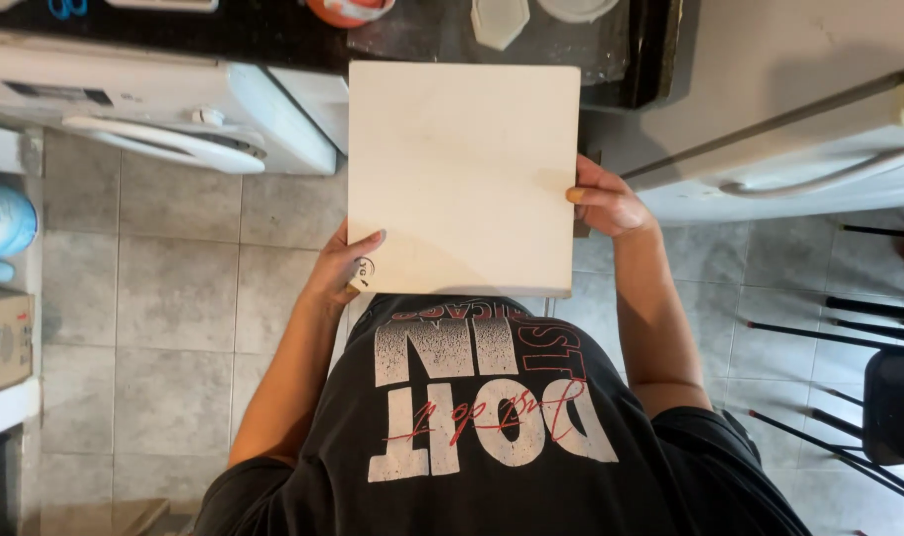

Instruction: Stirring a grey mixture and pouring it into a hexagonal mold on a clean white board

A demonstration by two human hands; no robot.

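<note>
- Grey floor tiles (174, 288) covered the kitchen floor, with a dark countertop (273, 35) running along the top of the view.
- Under that countertop stood a white appliance (154, 109) with a curved handle, and on the right a white cabinet front (819, 149) with a long handle.
- A pale square wooden board (462, 179) was held flat in front of the person's body, above the floor and just short of the countertop edge.
- The left hand (348, 266) was clamped on the board's near left corner, thumb lying on top, the other fingers hidden underneath.
- The right hand (606, 199) gripped the board's right edge, thumb on the upper face, fingers curled beneath it.
- The person wore a black T-shirt (492, 427) with white and red print.
- A black chair (869, 397) with thin metal legs stood at the right.
- At the far left, a blue-and-white bottle (0, 223) sat above a cardboard box (0, 342).
- On the countertop lay a pale lid-like piece (499, 20); its exact kind could not be told.
</note>
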